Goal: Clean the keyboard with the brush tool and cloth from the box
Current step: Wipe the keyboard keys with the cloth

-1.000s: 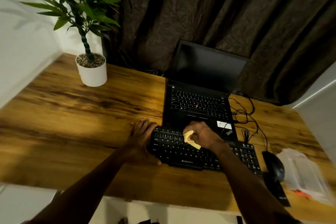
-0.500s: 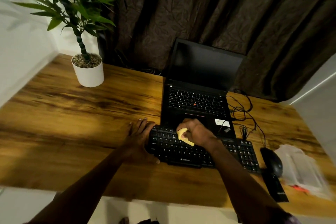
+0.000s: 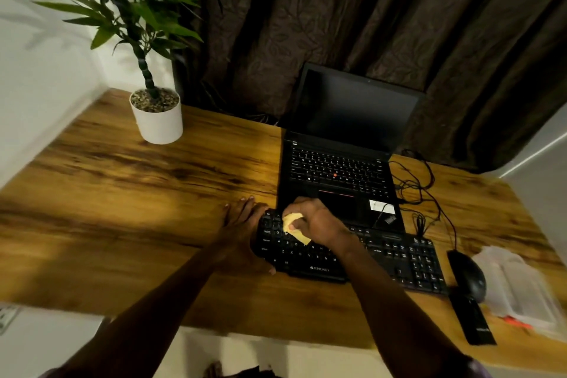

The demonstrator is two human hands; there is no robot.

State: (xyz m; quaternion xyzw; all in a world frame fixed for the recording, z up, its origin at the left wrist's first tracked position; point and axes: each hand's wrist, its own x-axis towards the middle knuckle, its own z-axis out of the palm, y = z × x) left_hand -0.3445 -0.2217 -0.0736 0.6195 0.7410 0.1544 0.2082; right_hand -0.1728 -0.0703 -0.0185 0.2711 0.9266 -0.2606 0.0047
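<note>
Right fingers (image 3: 302, 208), gripping the cloth (image 3: 288, 220), have wiped to the keyboard's (image 3: 399, 261) left end, so I judge this pass finished; flat left fingers (image 3: 242, 209) steady it.

The right hand (image 3: 316, 221) curls over most of the yellow cloth (image 3: 293, 225), so only a crumpled fold and one corner show. It also hides the upper-left keys of the keyboard (image 3: 383, 258), whose left end is partly covered by the left hand (image 3: 242, 230). At the right edge, the clear box (image 3: 518, 285) is blurred; its contents cannot be made out. The top leaves of the plant (image 3: 135, 9) are cut off.
</note>
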